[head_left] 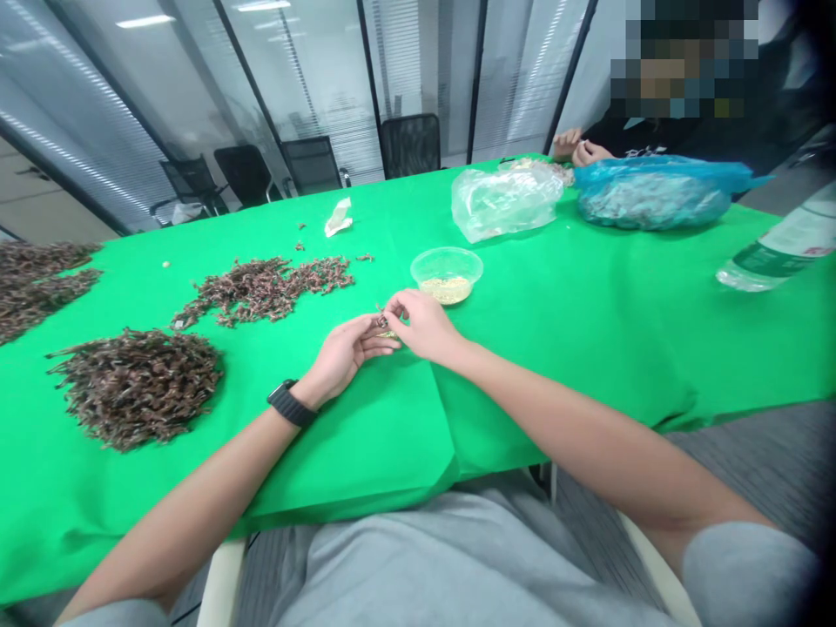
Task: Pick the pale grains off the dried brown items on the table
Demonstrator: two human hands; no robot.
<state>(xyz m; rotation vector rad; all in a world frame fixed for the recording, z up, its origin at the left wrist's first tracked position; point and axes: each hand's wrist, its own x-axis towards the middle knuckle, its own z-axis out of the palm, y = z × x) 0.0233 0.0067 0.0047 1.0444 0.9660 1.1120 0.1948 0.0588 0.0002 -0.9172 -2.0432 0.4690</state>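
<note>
Clock = set b/w the two bare hands, w/ 12 pointing to the far side of the table. The L hand (pixel 346 351) is palm up and pinches a small, dry brown piece (pixel 382 321) w/ its thumb and pointer finger. Its other fingers stick out, and some little yellow bits (pixel 390 335) sit on them. The R hand (pixel 421 324) grips that same piece w/ its fingertips. The piece is b/w the hands, over the bright green cloth (pixel 620 331). A see-thru round plastic bowl (pixel 448 263) w/ pale yellow grains (pixel 447 291) is near, b/w 1 and 2 o'clock.

A big round pile of dry brown bits (pixel 140 383) is abt. 9 o'clock (looks like a bird's nest!). A flatter brown pile (pixel 267 289) is b/w 9 and 10. A crumpled, whitish scrap (pixel 338 218) is at 11. A shiny blue plastic bag (pixel 653 198) is at 2, and a clear bottle w/ green-and-white label (pixel 777 252) is b/w 2 and 3.
</note>
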